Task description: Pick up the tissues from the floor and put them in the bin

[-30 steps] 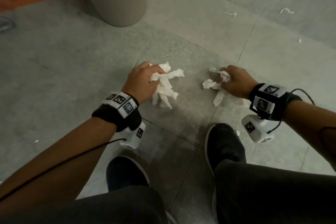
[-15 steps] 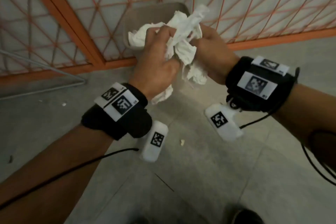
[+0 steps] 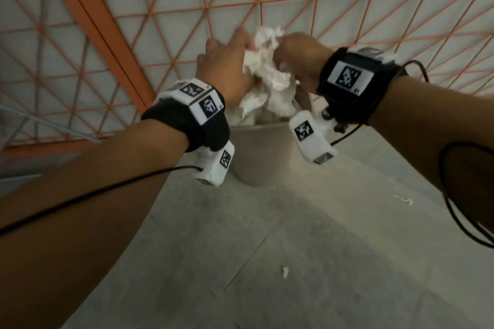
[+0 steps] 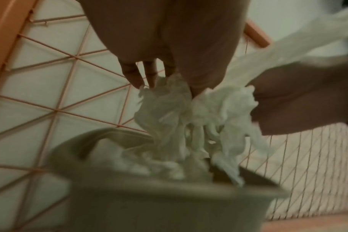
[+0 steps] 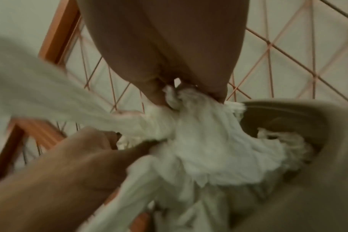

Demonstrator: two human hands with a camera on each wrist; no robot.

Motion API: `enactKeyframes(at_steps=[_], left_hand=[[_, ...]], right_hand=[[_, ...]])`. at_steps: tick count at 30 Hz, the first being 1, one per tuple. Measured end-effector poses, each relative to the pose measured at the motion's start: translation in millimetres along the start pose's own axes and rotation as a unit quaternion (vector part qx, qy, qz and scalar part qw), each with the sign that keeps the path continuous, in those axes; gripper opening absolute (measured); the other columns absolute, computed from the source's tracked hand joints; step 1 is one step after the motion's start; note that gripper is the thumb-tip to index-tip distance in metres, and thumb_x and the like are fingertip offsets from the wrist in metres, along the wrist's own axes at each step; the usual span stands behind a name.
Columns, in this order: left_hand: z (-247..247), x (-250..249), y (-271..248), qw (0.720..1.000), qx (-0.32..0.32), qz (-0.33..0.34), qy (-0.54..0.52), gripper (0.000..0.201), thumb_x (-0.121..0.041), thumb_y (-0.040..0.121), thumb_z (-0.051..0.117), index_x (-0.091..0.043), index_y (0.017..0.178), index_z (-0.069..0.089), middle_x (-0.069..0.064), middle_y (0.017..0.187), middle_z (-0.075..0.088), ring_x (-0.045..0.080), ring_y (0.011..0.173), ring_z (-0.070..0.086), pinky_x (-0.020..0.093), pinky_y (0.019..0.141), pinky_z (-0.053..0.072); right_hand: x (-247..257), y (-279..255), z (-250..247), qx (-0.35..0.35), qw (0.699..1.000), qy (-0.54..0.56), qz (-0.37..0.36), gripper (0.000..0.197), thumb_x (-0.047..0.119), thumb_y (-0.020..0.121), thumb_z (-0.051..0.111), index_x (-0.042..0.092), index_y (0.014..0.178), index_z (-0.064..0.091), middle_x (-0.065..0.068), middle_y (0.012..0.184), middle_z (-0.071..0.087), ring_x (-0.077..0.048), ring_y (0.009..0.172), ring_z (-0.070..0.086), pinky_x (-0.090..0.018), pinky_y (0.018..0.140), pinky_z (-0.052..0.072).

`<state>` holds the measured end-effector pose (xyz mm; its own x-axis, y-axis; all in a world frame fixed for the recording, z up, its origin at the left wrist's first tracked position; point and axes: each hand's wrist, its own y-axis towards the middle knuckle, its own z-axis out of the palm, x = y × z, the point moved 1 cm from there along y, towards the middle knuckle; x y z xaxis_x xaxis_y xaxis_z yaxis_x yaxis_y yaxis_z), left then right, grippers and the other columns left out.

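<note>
Nearest, the grey floor [image 3: 280,248] carries two small white scraps [image 3: 285,271] — one close in, one off to the right near the cable. Two forearms reach forward, each with a black wrist band [image 3: 187,120] bearing square black-and-white code markers; no readable writing shows on them, only tiny blurred marks. A white camera unit [image 3: 311,139] hangs under each wrist, partly covering the bin's front wall. The left hand [image 3: 227,72] and right hand [image 3: 299,59] meet above one grey bin [image 3: 262,152], both grasping the same crumpled white tissues [image 3: 267,83]. The left fingers [image 4: 133,73] point down, pinching the wad; the right fingers [image 5: 155,92] curl into it. The bundle hangs over the bin's mouth, its lower ends touching more tissue already inside. Behind stands an orange lattice fence [image 3: 160,8] against a pale wall.
</note>
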<state>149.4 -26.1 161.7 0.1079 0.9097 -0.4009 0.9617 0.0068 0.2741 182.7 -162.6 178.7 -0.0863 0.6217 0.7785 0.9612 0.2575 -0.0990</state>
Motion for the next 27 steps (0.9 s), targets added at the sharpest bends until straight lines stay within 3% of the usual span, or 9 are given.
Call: enactKeyframes(at_steps=[3, 5, 7, 10, 16, 18, 20, 23, 27], left_hand=[[19.6, 22.3, -0.4, 0.985, 0.111, 0.029, 0.128, 0.036, -0.028, 0.078, 0.071, -0.029, 0.112, 0.061, 0.012, 0.122, 0.056, 0.036, 0.118, 0.049, 0.042, 0.098, 0.043], [28.9, 28.6, -2.0, 0.975, 0.148, 0.041, 0.159, 0.035, -0.027, 0.080, 0.072, -0.027, 0.115, 0.065, 0.012, 0.131, 0.049, 0.035, 0.121, 0.047, 0.041, 0.097, 0.043], [34.9, 30.2, 1.0, 0.969, 0.179, 0.057, 0.158, 0.032, -0.022, 0.082, 0.072, -0.022, 0.114, 0.067, 0.011, 0.130, 0.057, 0.031, 0.118, 0.054, 0.035, 0.089, 0.046], [37.8, 23.0, 7.7, 0.957, 0.247, 0.051, 0.142, 0.034, -0.018, 0.083, 0.069, -0.021, 0.117, 0.064, 0.005, 0.124, 0.064, 0.026, 0.111, 0.060, 0.026, 0.079, 0.039], [56.4, 14.1, 8.8, 0.896, 0.402, 0.049, 0.184, 0.034, -0.016, 0.100, 0.042, -0.005, 0.127, 0.058, 0.014, 0.132, 0.059, 0.028, 0.115, 0.056, 0.032, 0.090, 0.042], [53.6, 10.2, 10.3, 0.890, 0.413, 0.047, 0.188, 0.034, -0.013, 0.101, 0.039, -0.004, 0.129, 0.056, 0.016, 0.135, 0.056, 0.028, 0.115, 0.055, 0.029, 0.083, 0.042], [42.7, 8.6, 14.0, 0.900, 0.404, 0.022, 0.162, 0.035, -0.012, 0.100, 0.039, -0.009, 0.129, 0.058, 0.009, 0.130, 0.059, 0.022, 0.109, 0.055, 0.026, 0.078, 0.041], [21.0, 12.1, 18.0, 0.939, 0.325, 0.023, 0.113, 0.035, -0.013, 0.096, 0.044, -0.025, 0.117, 0.068, -0.007, 0.103, 0.060, 0.012, 0.090, 0.054, 0.023, 0.076, 0.039], [15.3, 16.3, 12.7, 0.961, 0.259, 0.029, 0.094, 0.031, -0.015, 0.093, 0.048, -0.026, 0.108, 0.073, -0.008, 0.093, 0.062, 0.009, 0.075, 0.052, 0.022, 0.074, 0.038]], right_hand=[[-16.6, 8.9, 17.6, 0.020, 0.983, -0.181, 0.007, 0.038, 0.010, 0.086, 0.050, 0.007, 0.122, 0.060, -0.019, 0.132, 0.052, -0.038, 0.121, 0.051, -0.041, 0.103, 0.043], [-24.2, 13.0, 29.7, 0.008, 0.976, -0.215, 0.011, 0.045, 0.016, 0.081, 0.057, 0.014, 0.126, 0.055, -0.016, 0.134, 0.046, -0.036, 0.118, 0.051, -0.041, 0.102, 0.045], [-30.0, 14.7, 40.3, 0.034, 0.970, -0.240, 0.013, 0.044, 0.018, 0.081, 0.063, 0.011, 0.124, 0.054, -0.013, 0.128, 0.055, -0.032, 0.113, 0.056, -0.035, 0.093, 0.049], [-34.5, 18.8, 50.6, 0.124, 0.954, -0.272, 0.015, 0.033, 0.019, 0.092, 0.050, 0.002, 0.117, 0.062, -0.017, 0.122, 0.064, -0.028, 0.098, 0.059, -0.031, 0.082, 0.045], [-46.9, 19.5, 65.2, 0.225, 0.902, -0.369, 0.022, 0.036, 0.015, 0.097, 0.045, -0.001, 0.127, 0.057, -0.022, 0.133, 0.057, -0.038, 0.123, 0.054, -0.036, 0.088, 0.043], [-46.1, 19.8, 64.8, 0.235, 0.899, -0.366, 0.044, 0.039, 0.017, 0.100, 0.039, -0.002, 0.132, 0.051, -0.022, 0.139, 0.052, -0.036, 0.127, 0.050, -0.036, 0.095, 0.039], [-39.6, 18.0, 57.2, 0.213, 0.909, -0.357, 0.036, 0.041, 0.023, 0.101, 0.034, -0.001, 0.132, 0.050, -0.017, 0.132, 0.054, -0.033, 0.115, 0.050, -0.031, 0.097, 0.034], [-33.3, 15.8, 42.1, 0.150, 0.903, -0.403, -0.014, 0.030, 0.028, 0.095, 0.044, 0.007, 0.107, 0.062, -0.012, 0.110, 0.060, -0.028, 0.096, 0.047, -0.029, 0.085, 0.032], [-29.0, 13.2, 39.1, 0.126, 0.910, -0.393, -0.031, 0.022, 0.028, 0.090, 0.049, 0.010, 0.089, 0.062, -0.010, 0.093, 0.057, -0.026, 0.085, 0.049, -0.029, 0.078, 0.035]])
